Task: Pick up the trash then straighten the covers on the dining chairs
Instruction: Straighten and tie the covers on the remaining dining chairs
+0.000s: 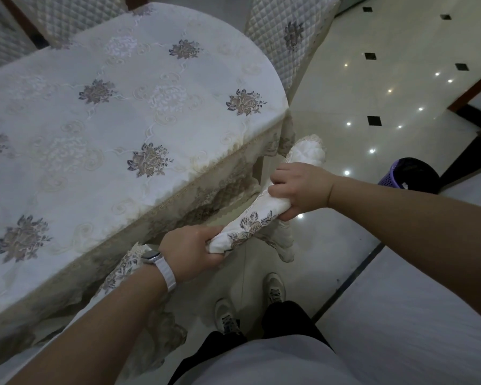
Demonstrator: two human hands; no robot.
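We are looking down at a dining surface [256,79] draped in a pale embroidered tablecloth [100,129] with grey-brown flower motifs, its lace hem hanging over the near edge. Just beside that edge, both of our hands are on a bunched chair cover [252,225], white with a floral patch and lace trim, gathered into a thick roll that runs slantwise from lower left to upper right. The left hand [192,251], with a white-strapped watch [154,258] on its wrist, has its grip clamped on the lower end of the roll, fingers curled under the cloth. The right hand [300,190] has its grip closed over the roll farther up, knuckles uppermost and thumb tucked beneath; the far end of the cover pokes out beyond it. Loose lace from the cover hangs below and between the two hands. Across the surface stand chairs in quilted covers [286,34], one at the upper right corner and others at the upper left. On the glossy tiled floor [372,87], set with small black diamonds, a purple basket [389,173] stands well apart to the right. Our shoes [274,287] show below the hands.
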